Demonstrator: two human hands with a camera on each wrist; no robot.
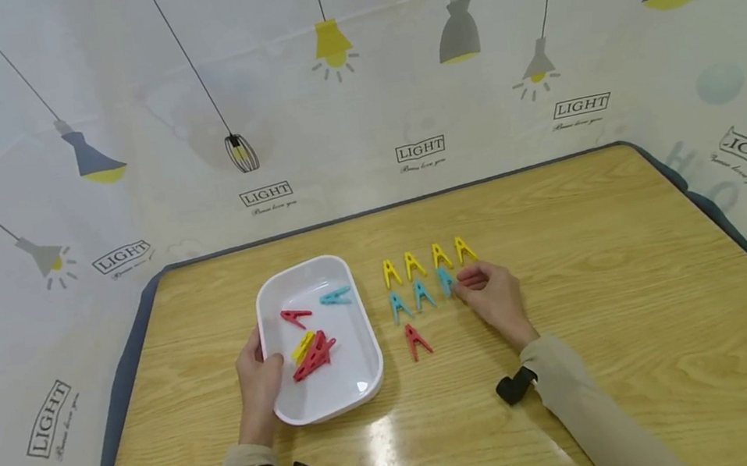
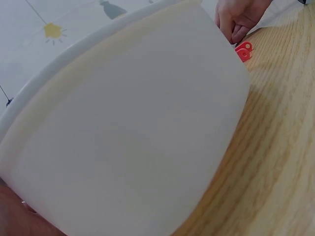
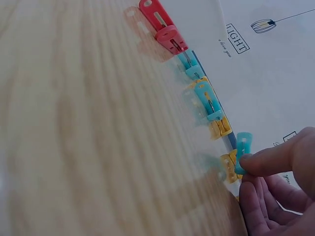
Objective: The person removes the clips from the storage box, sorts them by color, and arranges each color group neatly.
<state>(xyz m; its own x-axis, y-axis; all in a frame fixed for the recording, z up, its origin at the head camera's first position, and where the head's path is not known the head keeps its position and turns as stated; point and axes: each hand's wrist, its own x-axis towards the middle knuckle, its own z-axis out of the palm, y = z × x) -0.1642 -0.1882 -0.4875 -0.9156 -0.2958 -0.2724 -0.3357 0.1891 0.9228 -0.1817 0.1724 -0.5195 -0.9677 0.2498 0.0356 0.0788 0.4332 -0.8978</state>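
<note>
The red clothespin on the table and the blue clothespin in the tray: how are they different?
The red clothespin lies alone on the wooden table; the blue clothespin lies inside the white tray, among other pins. The red one points up and down in the head view; the blue one lies sideways. Both have the same shape.

Small blue clothespin (image 1: 446,280), third in the blue row on the wooden table, just below yellow ones

Printed backdrop sheet (image 1: 357,109) behind the wooden table (image 1: 636,293): boxed word "LIGHT" repeated along its lower part, above the table's far edge and down both sides, each with a line of small script beneath, too small to read. In the right wrist view, "LIGHT" seen partly, as "IGHT". Nothing readable elsewhere.
</note>
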